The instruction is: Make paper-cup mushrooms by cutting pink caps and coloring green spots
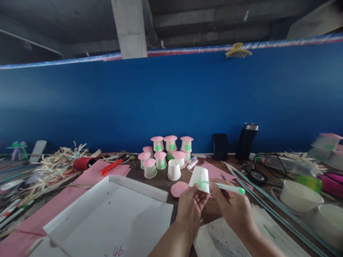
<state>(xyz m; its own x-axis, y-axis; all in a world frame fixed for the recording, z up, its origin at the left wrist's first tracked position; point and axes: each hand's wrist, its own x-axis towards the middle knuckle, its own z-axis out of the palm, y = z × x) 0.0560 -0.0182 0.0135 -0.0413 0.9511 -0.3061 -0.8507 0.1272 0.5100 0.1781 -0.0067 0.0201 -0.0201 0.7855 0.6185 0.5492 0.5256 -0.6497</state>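
Observation:
My left hand (190, 204) is closed around the lower part of a white paper cup (199, 175), which is upside down and tilted. A light green patch shows on the cup's side. Pinched in my right hand (235, 208) is a white marker pen (229, 187) with a green end; its tip is at the green patch. Just left of the held cup lies a pink paper disc (179, 189). Behind it stands a plain upturned paper cup (174, 170). Several cups topped with pink discs (170, 142) are stacked farther back, some with green patches.
A white open box (107, 217) lies at left over pink paper sheets (53, 214). Red-handled scissors (115, 165) and a heap of paper strips (68, 160) are beyond. To the right are a black flask (246, 142), a phone (220, 146), blue-green strips (268, 205) and empty tubs (300, 196).

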